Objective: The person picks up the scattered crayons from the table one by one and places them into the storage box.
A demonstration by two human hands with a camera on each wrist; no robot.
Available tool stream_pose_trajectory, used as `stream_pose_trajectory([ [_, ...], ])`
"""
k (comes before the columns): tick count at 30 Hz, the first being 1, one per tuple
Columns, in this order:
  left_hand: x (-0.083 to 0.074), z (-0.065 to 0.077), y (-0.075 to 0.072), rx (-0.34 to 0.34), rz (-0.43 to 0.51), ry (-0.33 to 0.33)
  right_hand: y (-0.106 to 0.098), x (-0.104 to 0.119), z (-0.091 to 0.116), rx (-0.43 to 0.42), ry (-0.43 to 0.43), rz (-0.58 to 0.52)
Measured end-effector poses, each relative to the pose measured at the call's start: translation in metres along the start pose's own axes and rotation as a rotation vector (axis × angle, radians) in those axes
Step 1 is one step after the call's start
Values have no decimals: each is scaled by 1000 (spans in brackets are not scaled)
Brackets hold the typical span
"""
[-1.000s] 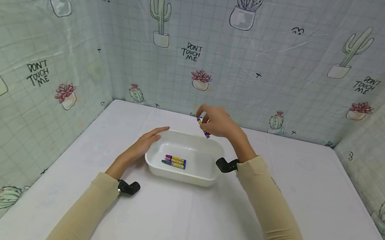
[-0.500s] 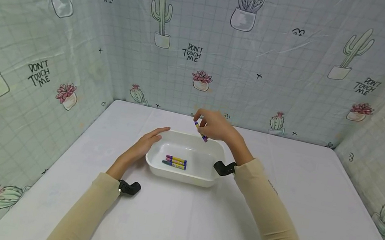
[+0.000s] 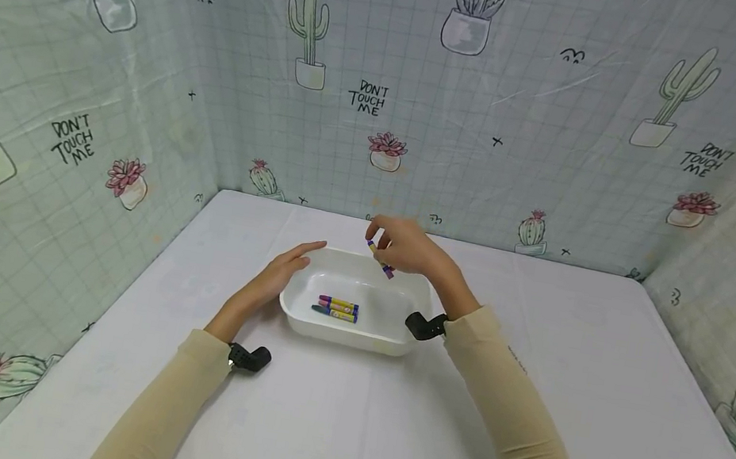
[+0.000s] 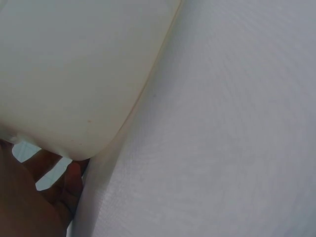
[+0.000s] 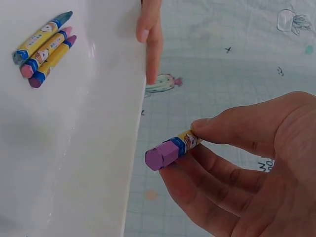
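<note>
A white plastic tray (image 3: 387,309) stands on the white-covered table. Three crayons (image 3: 336,312) in yellow wrappers lie together in its left half: one bluish-green, one pink, one purple. At the tray's left end, my left hand (image 3: 275,277) rests against the rim with its fingers extended; the left wrist view shows fingers (image 4: 73,180) touching the outer side. Over the far rim, clear of the tray, my right hand (image 3: 402,244) pinches a light purple crayon (image 5: 165,155) between thumb and fingers. The crayon is tilted, and my fingers cover part of its wrapper.
The white tabletop (image 3: 323,423) extends around the tray. Behind it and at both sides hangs a cactus-print cloth (image 3: 398,42). A black wrist camera (image 3: 249,358) is on the left wrist and another black camera (image 3: 425,326) on the right.
My right hand has come down and slightly to the left with the crayon, closer to the tray's far rim. My left hand, the tray and the crayons inside have stayed put.
</note>
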State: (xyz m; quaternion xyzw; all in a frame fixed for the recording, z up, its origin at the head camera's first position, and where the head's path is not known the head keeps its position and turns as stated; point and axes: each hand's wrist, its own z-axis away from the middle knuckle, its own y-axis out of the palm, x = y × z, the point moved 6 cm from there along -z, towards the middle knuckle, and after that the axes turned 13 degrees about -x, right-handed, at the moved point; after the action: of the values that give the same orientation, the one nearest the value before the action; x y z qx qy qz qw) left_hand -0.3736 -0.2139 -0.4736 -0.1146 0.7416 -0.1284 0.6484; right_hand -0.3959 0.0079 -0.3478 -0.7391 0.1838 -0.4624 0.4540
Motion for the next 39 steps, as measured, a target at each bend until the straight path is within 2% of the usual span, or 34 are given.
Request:
stream_pose_trajectory([
  [8,0,0,0,-9,-6,-7,4,1,-1,5,0,29],
  [18,3,0,1,-8,-30,-21,11,1,4,4,-2,-14],
  [27,3,0,0,-10,-31,-18,16,-2,3,9,-6,1],
  [39,0,0,-1,-4,-25,-14,25,0,0,55,3,10],
])
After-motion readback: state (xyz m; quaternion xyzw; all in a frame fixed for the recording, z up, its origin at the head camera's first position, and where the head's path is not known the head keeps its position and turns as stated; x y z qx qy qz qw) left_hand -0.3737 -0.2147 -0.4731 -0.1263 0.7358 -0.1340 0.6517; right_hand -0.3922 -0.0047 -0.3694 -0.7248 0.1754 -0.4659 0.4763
